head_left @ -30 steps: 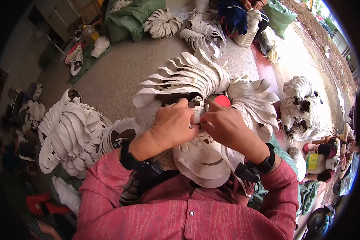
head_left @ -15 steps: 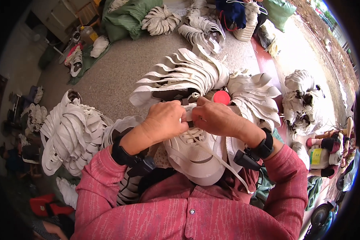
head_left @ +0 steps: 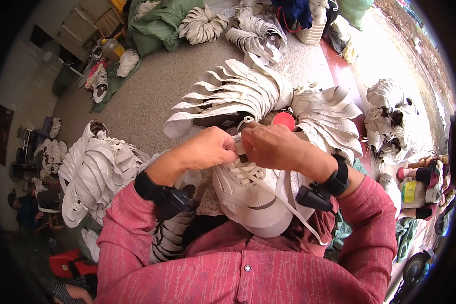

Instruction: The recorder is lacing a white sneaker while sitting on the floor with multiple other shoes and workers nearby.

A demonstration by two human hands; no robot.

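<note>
A white shoe upper [head_left: 253, 202] rests toe toward me at my lap, its lace [head_left: 293, 206] threaded through the eyelets and one long end trailing down to the right. At its ankle end my left hand [head_left: 213, 147] is closed, the fingertips pinching the opening's edge. Close beside it, my right hand [head_left: 271, 146] is curled with its fingers pressed together. A small pale piece shows between the two hands, but what the right fingers grip is hidden. Just beyond the hands sits a red round lid [head_left: 283, 120].
Fanned stacks of white uppers stand ahead [head_left: 238, 96], at the right [head_left: 329, 119] and at the left [head_left: 99, 175]. Farther right is another pile of uppers [head_left: 389, 119]. A green sack [head_left: 159, 25] lies at the back. Someone sits far left [head_left: 28, 210].
My left hand has shifted slightly left and the right hand stays at the shoe's top. The view has tilted a little; the shoe upper remains in place.
</note>
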